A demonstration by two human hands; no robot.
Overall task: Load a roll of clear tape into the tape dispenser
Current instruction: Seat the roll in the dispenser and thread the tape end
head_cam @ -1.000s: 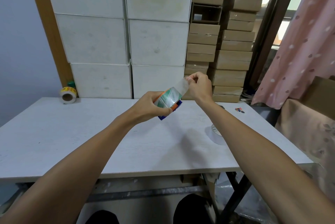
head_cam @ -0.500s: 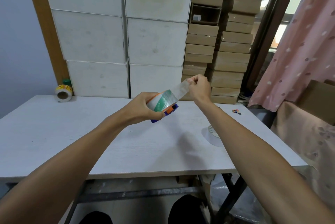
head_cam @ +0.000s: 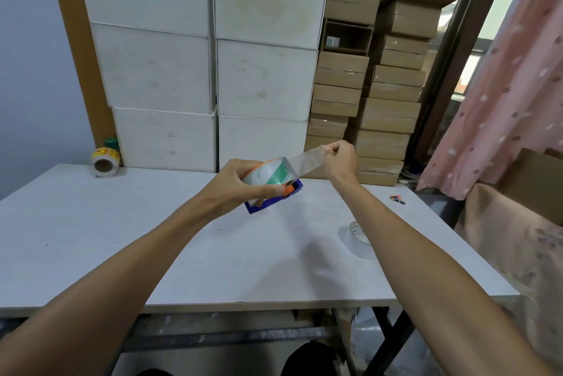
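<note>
Above the white table (head_cam: 152,253), my left hand (head_cam: 234,186) grips a blue and orange tape dispenser (head_cam: 275,199) with a roll of clear tape (head_cam: 274,173) sitting in it. The roll shows a green band on its core. My right hand (head_cam: 339,160) pinches the free end of the tape. A clear tape strip (head_cam: 307,160) stretches from the roll up and to the right between both hands. Much of the dispenser is hidden by my left fingers.
Another clear tape roll (head_cam: 358,234) lies on the table by my right forearm. A roll of yellow labels (head_cam: 105,160) stands at the back left. Small dark bits (head_cam: 396,198) lie at the right. White boxes (head_cam: 182,71) and cardboard boxes (head_cam: 365,86) stack behind the table.
My left hand with the dispenser has moved left and slightly down. The tape strip between my hands has grown longer. My right hand still pinches the tape end.
</note>
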